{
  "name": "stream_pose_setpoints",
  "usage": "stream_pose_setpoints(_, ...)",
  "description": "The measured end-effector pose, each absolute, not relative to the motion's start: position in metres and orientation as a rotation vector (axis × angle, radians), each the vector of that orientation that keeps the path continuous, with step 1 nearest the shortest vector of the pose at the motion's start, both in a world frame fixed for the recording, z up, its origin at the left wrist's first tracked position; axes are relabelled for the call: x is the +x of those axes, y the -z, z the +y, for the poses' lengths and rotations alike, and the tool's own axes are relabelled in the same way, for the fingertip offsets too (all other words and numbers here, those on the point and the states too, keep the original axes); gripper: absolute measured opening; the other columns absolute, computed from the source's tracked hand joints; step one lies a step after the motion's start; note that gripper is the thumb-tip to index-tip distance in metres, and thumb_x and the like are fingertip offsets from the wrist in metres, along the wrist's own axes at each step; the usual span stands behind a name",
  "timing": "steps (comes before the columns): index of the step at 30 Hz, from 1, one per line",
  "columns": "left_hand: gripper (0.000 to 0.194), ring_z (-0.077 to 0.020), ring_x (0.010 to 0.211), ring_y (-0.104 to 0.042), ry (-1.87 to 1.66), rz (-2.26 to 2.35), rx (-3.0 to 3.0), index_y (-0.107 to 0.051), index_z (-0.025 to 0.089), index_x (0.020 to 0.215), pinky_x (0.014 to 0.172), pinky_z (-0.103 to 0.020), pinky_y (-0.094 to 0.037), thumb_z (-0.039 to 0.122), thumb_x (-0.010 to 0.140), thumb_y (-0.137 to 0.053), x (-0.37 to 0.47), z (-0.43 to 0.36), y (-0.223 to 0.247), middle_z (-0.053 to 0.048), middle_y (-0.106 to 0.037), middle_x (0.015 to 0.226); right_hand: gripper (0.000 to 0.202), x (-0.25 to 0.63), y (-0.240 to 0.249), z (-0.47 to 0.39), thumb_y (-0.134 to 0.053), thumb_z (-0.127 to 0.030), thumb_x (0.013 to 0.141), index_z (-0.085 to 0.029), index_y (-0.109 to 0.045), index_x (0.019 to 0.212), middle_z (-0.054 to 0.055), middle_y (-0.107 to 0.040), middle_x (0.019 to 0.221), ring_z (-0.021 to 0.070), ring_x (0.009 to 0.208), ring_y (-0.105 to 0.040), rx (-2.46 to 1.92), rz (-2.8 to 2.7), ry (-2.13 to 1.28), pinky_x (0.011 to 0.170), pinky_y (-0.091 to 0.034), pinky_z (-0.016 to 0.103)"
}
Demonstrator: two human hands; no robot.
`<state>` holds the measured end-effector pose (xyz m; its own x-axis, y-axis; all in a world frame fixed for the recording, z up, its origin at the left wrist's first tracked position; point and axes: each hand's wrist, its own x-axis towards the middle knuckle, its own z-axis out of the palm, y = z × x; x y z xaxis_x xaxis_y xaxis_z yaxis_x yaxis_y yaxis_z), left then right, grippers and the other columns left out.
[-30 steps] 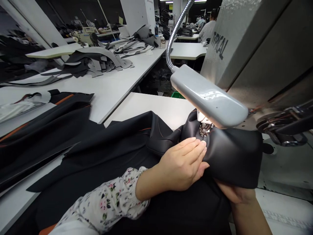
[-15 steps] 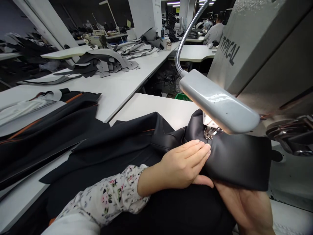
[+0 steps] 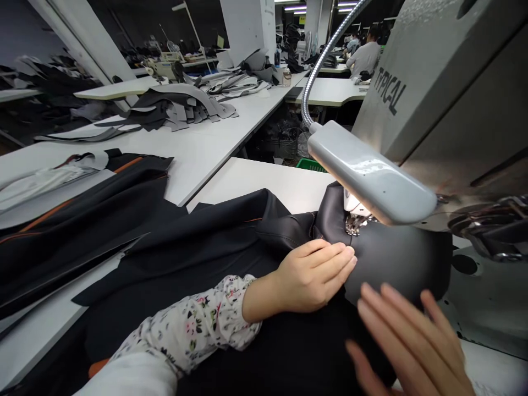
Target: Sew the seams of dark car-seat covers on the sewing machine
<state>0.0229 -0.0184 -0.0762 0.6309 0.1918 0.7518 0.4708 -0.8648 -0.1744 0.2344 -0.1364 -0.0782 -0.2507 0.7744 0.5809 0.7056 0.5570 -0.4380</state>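
Black leather-like material (image 3: 396, 258) lies under the presser foot (image 3: 353, 224) of a sewing machine (image 3: 437, 82), a seam running out toward me. My left hand (image 3: 315, 275) rests flat on it just in front of the foot, fingers stretched out and close together, thumb hidden. To the right, my right hand (image 3: 412, 335) is spread at the near edge of the piece, blurred by motion and holding nothing. Whether its fingertips touch the material I cannot tell. More of the black material (image 3: 198, 247) spreads leftward over the table in folds.
A lamp (image 3: 371, 173) on a bendable metal neck hangs over the needle area. Black pieces with orange trim (image 3: 82, 203) lie at left. Grey cut pieces (image 3: 185, 104) are heaped on the long white table (image 3: 193, 146). A person (image 3: 366, 58) sits far back.
My right hand has come out from under the material's near edge and now shows its back, fingers spread. The right part of the material has flattened. My left hand stays almost in place.
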Motion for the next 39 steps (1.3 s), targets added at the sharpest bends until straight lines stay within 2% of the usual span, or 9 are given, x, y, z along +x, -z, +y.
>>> stream_pose_setpoints(1, 0.031, -0.0186, 0.118, -0.071, 1.118, -0.541, -2.508, -0.073, 0.009, 0.118, 0.102, -0.032, -0.055, 0.013, 0.104, -0.046, 0.024, -0.020, 0.075, -0.008, -0.077, 0.125, 0.071, 0.238, 0.076, -0.122, -0.071, -0.014, 0.087, -0.027, -0.052, 0.154, 0.004, -0.068, 0.140, 0.0279, 0.127, -0.065, -1.200, -2.119, 0.102, 0.131, -0.018, 0.049)
stream_pose_setpoints(2, 0.031, -0.0192, 0.117, -0.071, 1.139, -0.557, -2.517, -0.073, 0.008, 0.118, 0.100, -0.033, -0.056, 0.012, 0.104, -0.046, 0.025, -0.021, 0.073, -0.009, -0.077, 0.124, 0.070, 0.242, 0.074, -0.107, -0.064, -0.012, 0.090, -0.021, -0.047, 0.157, 0.007, -0.063, 0.147, 0.0278, 0.133, -0.061, -1.183, -2.217, 0.265, 0.131, -0.016, 0.047)
stream_pose_setpoints(4, 0.031, -0.0202, 0.114, -0.072, 1.170, -0.579, -2.528, -0.072, 0.006, 0.119, 0.096, -0.034, -0.056, 0.011, 0.104, -0.045, 0.028, -0.022, 0.069, -0.010, -0.078, 0.120, 0.069, 0.252, 0.071, -0.081, -0.052, -0.005, 0.091, -0.015, -0.044, 0.159, 0.008, -0.060, 0.151, 0.0264, 0.136, -0.059, -1.149, -2.314, 0.441, 0.127, -0.024, 0.044)
stream_pose_setpoints(8, 0.030, -0.0196, 0.106, -0.073, 1.227, -0.596, -2.530, -0.071, 0.006, 0.118, 0.090, -0.034, -0.056, 0.010, 0.105, -0.044, 0.035, -0.021, 0.065, -0.009, -0.079, 0.109, 0.071, 0.266, 0.067, -0.061, -0.047, 0.006, 0.088, -0.020, -0.050, 0.154, 0.007, -0.066, 0.145, 0.0256, 0.131, -0.062, -1.134, -2.303, 0.462, 0.114, -0.038, 0.044)
stream_pose_setpoints(15, 0.020, -0.0158, 0.092, -0.072, 1.349, -0.607, -2.426, -0.068, 0.009, 0.117, 0.082, -0.031, -0.056, 0.011, 0.104, -0.053, 0.046, -0.012, 0.073, -0.004, -0.078, 0.094, 0.063, 0.270, 0.063, -0.048, -0.043, 0.007, 0.085, -0.019, -0.060, 0.141, 0.007, -0.071, 0.137, 0.0248, 0.122, -0.063, -1.116, -2.290, 0.404, 0.101, -0.045, 0.040)
stream_pose_setpoints(23, 0.026, -0.0178, 0.098, -0.070, 1.414, -0.554, -2.457, -0.067, 0.008, 0.121, 0.087, -0.034, -0.057, 0.014, 0.106, -0.047, 0.047, -0.004, 0.081, -0.007, -0.077, 0.100, 0.065, 0.270, 0.064, -0.030, -0.042, 0.014, 0.078, -0.012, -0.066, 0.132, 0.011, -0.073, 0.130, 0.0221, 0.113, -0.065, -1.054, -2.227, 0.400, 0.100, -0.049, 0.038)
stream_pose_setpoints(30, 0.022, -0.0161, 0.103, -0.068, 1.440, -0.483, -2.511, -0.067, 0.014, 0.121, 0.103, -0.037, -0.058, 0.015, 0.102, -0.056, 0.043, -0.003, 0.093, -0.005, -0.077, 0.106, 0.064, 0.270, 0.074, -0.021, -0.043, 0.012, 0.077, -0.013, -0.070, 0.130, 0.012, -0.075, 0.126, 0.0253, 0.112, -0.069, -1.123, -2.145, 0.337, 0.103, -0.051, 0.045)
stream_pose_setpoints(34, 0.025, -0.0166, 0.096, -0.065, 1.361, -0.560, -2.505, -0.068, 0.015, 0.120, 0.112, -0.041, -0.052, 0.029, 0.099, -0.067, 0.048, -0.010, 0.101, -0.003, -0.072, 0.099, 0.061, 0.269, 0.076, -0.017, -0.040, 0.011, 0.079, -0.012, -0.073, 0.124, 0.012, -0.077, 0.119, 0.0251, 0.107, -0.071, -1.123, -2.105, 0.348, 0.099, -0.054, 0.044)
stream_pose_setpoints(39, 0.022, -0.0183, 0.094, -0.061, 1.388, -0.791, -2.566, -0.072, 0.018, 0.104, 0.111, -0.038, -0.048, 0.037, 0.101, -0.060, 0.051, -0.015, 0.103, -0.004, -0.067, 0.091, 0.060, 0.270, 0.082, -0.010, -0.039, 0.008, 0.077, -0.013, -0.075, 0.121, 0.010, -0.078, 0.116, 0.0270, 0.107, -0.071, -1.134, -2.054, 0.329, 0.099, -0.055, 0.046)
